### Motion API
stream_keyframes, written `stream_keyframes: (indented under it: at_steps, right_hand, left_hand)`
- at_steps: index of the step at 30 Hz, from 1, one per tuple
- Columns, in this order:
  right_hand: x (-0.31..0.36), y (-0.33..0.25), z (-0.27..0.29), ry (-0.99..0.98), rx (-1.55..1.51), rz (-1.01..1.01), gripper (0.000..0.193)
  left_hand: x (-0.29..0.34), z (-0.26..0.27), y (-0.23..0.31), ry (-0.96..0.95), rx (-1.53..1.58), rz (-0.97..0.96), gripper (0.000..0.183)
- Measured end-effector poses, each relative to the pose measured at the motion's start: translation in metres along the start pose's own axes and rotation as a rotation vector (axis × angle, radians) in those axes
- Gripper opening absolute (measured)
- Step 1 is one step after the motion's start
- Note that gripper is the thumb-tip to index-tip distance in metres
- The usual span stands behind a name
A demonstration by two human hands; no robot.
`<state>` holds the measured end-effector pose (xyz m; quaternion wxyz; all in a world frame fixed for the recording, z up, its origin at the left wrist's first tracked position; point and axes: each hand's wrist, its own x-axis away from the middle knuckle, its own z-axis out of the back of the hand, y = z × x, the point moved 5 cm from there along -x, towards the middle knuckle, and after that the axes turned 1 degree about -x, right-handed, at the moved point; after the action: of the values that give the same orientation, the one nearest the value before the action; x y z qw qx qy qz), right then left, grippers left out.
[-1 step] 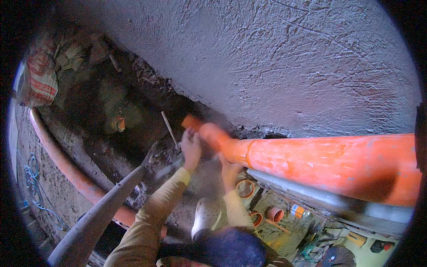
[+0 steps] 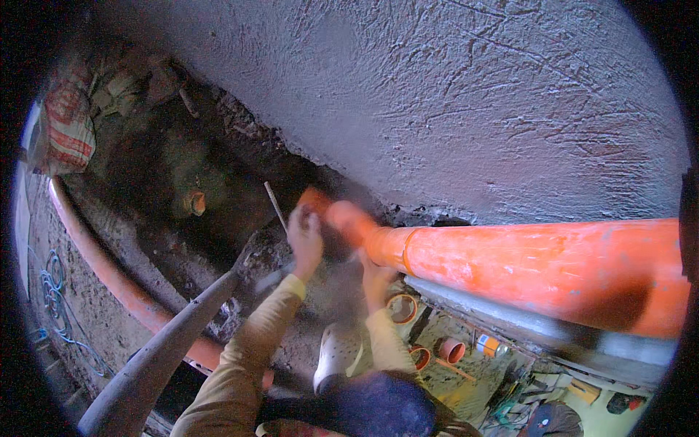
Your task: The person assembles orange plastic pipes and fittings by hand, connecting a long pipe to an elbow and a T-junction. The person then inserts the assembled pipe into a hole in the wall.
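A large orange pipe (image 2: 510, 266) comes in from the right and ends in a collar, with a blurred orange elbow (image 2: 349, 221) and a short orange end piece (image 2: 314, 199) beyond it. My left hand (image 2: 304, 239) is beside that end piece, its fingers bent and smeared by motion; whether they touch it I cannot tell. From below, my right hand (image 2: 376, 280) grips the pipe near the collar, its fingertips hidden by the pipe. A thin light stick (image 2: 275, 204) rises from the dirt next to my left hand.
A rough plastered wall (image 2: 466, 109) fills the top. A dark pit holds a small orange pipe opening (image 2: 194, 203). A long wooden handle (image 2: 167, 349) and a long orange pipe (image 2: 109, 269) lie to the left. Cut pipe pieces (image 2: 451, 351) and a can (image 2: 489, 345) stand lower right, near another person (image 2: 555, 420).
My left hand has shifted slightly left, a little away from the orange elbow. My right hand and the large pipe stay where they were.
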<state>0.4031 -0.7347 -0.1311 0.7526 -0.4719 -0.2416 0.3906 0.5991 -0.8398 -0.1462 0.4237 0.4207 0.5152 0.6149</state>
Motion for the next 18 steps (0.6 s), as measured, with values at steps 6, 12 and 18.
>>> stream_keyframes:
  at_steps: [6,12,18]
  right_hand:
    - [-0.001,-0.016,-0.013,-0.003,-0.141,-0.031,0.052]
    - [0.007,0.033,-0.060,-0.416,0.645,0.492,0.051]
    - [-0.006,0.082,-0.025,0.044,0.066,0.278,0.055]
  left_hand:
    - [-0.074,0.038,-0.029,-0.048,-0.107,0.073,0.035]
    - [-0.145,0.022,-0.185,-0.107,-0.479,-0.044,0.059]
    - [-0.148,-0.050,-0.204,-0.415,-0.736,0.096,0.050]
